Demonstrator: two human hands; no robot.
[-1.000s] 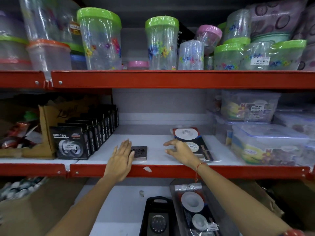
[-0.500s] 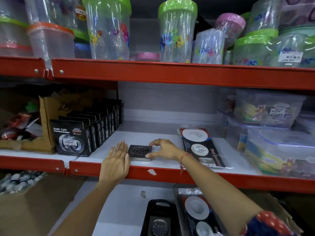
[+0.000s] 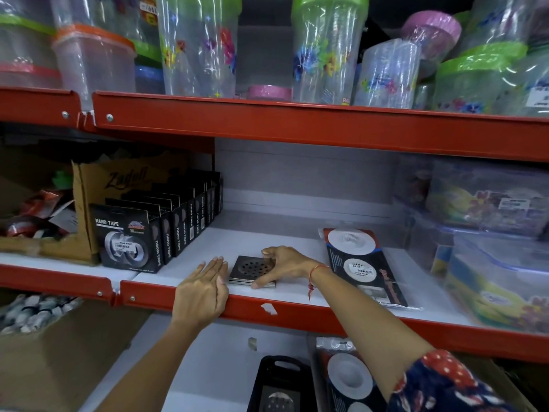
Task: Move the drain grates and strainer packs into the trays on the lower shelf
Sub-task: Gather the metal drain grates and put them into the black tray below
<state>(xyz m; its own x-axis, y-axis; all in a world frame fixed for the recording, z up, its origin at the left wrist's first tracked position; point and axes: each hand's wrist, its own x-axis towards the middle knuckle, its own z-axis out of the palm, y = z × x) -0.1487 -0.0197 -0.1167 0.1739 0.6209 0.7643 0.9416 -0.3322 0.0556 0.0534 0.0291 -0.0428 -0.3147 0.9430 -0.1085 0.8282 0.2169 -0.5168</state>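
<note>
A small stack of square metal drain grates lies near the front edge of the middle shelf. My right hand grips its right side, thumb at the front edge and fingers over the back. My left hand lies flat, fingers together, touching the stack's left side. A strainer pack with white round strainers lies flat to the right. On the lower shelf a black tray holds a grate, and beside it a clear tray holds another strainer pack.
Black nano tape boxes stand in a row to the left, beside a cardboard box. Clear lidded containers fill the shelf's right end. The red shelf lip runs in front. Plastic jars crowd the top shelf.
My right hand moved left from the strainer pack to the grates and closed on their right side. My left hand stayed beside the stack. The camera moved closer.
</note>
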